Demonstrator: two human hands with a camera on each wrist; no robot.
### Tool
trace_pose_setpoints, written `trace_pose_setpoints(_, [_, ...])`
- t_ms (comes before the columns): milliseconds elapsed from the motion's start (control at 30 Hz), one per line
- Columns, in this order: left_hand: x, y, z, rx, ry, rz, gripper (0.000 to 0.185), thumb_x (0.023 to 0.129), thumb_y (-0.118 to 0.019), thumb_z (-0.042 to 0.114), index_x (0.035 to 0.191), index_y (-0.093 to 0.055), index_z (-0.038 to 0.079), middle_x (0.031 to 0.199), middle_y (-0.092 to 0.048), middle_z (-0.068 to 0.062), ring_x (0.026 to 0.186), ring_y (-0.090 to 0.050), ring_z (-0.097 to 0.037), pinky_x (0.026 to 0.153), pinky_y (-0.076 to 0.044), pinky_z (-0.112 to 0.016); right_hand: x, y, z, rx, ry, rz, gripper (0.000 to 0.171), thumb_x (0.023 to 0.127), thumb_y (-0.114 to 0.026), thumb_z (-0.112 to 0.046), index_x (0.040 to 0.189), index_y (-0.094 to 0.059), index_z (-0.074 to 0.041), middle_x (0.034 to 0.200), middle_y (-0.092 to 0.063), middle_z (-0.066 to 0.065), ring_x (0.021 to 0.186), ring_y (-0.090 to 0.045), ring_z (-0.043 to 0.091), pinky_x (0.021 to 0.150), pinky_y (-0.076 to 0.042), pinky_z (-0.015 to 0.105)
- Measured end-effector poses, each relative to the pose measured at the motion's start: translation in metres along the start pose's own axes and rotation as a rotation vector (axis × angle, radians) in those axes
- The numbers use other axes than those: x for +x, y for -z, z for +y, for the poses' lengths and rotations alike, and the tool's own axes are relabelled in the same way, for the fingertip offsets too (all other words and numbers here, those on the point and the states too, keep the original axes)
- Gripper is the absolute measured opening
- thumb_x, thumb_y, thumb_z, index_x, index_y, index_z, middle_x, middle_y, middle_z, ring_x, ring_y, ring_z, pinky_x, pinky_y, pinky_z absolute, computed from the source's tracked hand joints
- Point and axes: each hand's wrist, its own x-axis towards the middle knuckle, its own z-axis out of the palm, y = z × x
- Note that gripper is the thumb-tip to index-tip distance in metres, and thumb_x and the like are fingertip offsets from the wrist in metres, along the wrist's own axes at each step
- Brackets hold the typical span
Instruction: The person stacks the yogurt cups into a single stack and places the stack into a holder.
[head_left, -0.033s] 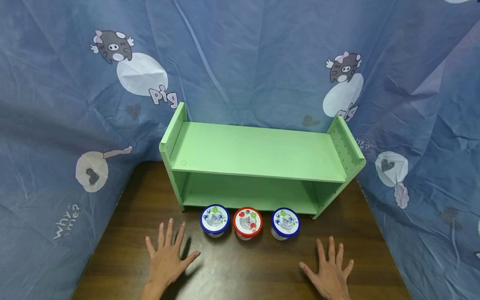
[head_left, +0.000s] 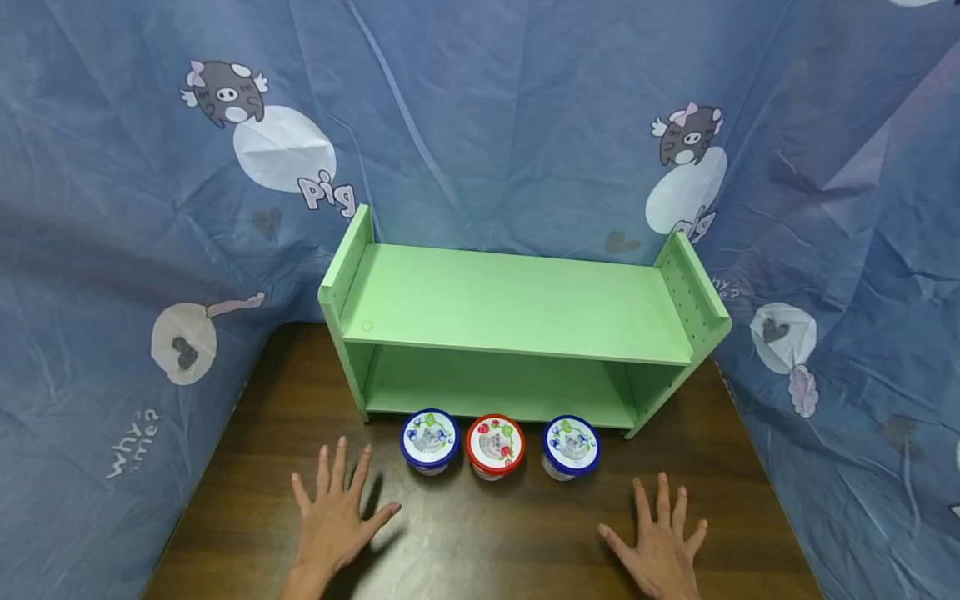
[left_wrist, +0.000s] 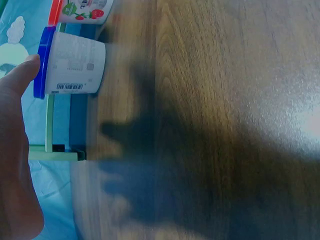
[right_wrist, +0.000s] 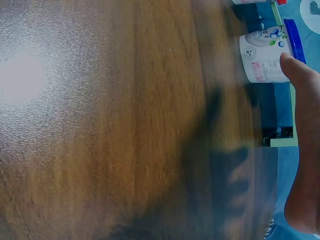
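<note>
Three small lidded cups stand in a row on the brown table (head_left: pixel 480 542) before a green shelf (head_left: pixel 517 308): a blue-lidded cup (head_left: pixel 429 438) at the left, a red-lidded cup (head_left: pixel 495 445) in the middle, another blue-lidded cup (head_left: pixel 572 446) at the right. My left hand (head_left: pixel 337 512) lies flat with fingers spread, just left of the left cup (left_wrist: pixel 70 62). My right hand (head_left: pixel 660 542) lies flat and spread, to the right of the right cup (right_wrist: pixel 267 50). Neither hand holds anything.
The green shelf has a bare top board and a lower level open to the front. Blue cloth with pig prints (head_left: pixel 225 92) hangs behind and drapes both sides (head_left: pixel 862 350) of the table.
</note>
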Motion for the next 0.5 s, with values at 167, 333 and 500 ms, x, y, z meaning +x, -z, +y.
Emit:
trace_pose_setpoints(167, [0.001,-0.001,0.002,-0.002,0.001,-0.006,0.097,0.074,-0.055,0.078,0.15,-0.034,0.023,0.162,-0.019,-0.016,0.147,-0.018,-0.044,0.107,-0.009,-0.077,-0.001,-0.004,0.0,-0.005,0.04,0.059,0.102,0.08,-0.05,-0.077,0.152,-0.026,-0.009,0.16,-0.004,0.029,0.142,-0.003,0.06,0.097,0.0,0.085])
trace_pose_setpoints(333, [-0.001,-0.004,0.004,-0.013,0.008,-0.029,0.096,0.074,-0.055,0.078,0.151,-0.033,0.025,0.162,-0.018,-0.016,0.147,-0.018,-0.044,0.107,-0.009,-0.076,-0.001,-0.009,0.0,0.001,0.039,0.053,0.102,0.08,-0.049,-0.078,0.152,-0.027,-0.009,0.16,-0.006,0.029,0.141,-0.004,0.061,0.097,0.001,0.085])
trace_pose_setpoints(500, [-0.003,-0.005,0.004,-0.023,0.014,-0.037,0.096,0.074,-0.057,0.077,0.151,-0.033,0.025,0.162,-0.018,-0.016,0.147,-0.017,-0.045,0.107,-0.009,-0.076,-0.001,-0.012,-0.001,0.0,0.033,0.051,0.103,0.079,-0.049,-0.079,0.152,-0.028,-0.009,0.159,-0.008,0.029,0.142,-0.005,0.059,0.098,0.0,0.084])
